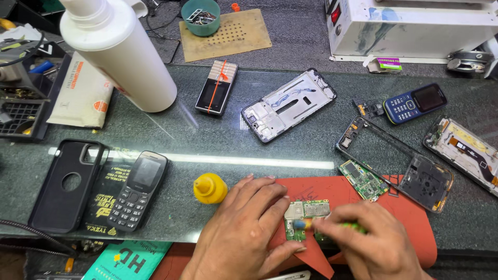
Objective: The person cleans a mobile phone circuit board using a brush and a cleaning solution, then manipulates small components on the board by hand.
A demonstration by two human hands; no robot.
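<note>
At lower centre the left hand [244,231] pins a bare circuit board [306,218] on the red mat [415,228]. The right hand [371,249] grips a green-handled tool [306,224] against it; the phone frames [288,103] above lie stripped, not reassembled

Bare glass countertop [228,140] lies open across the middle. A yellow squat bottle cap [209,187] stands just left of the hands; a black hollow phone frame [394,163] and a loose green circuit board [363,180] crowd the right.
</note>
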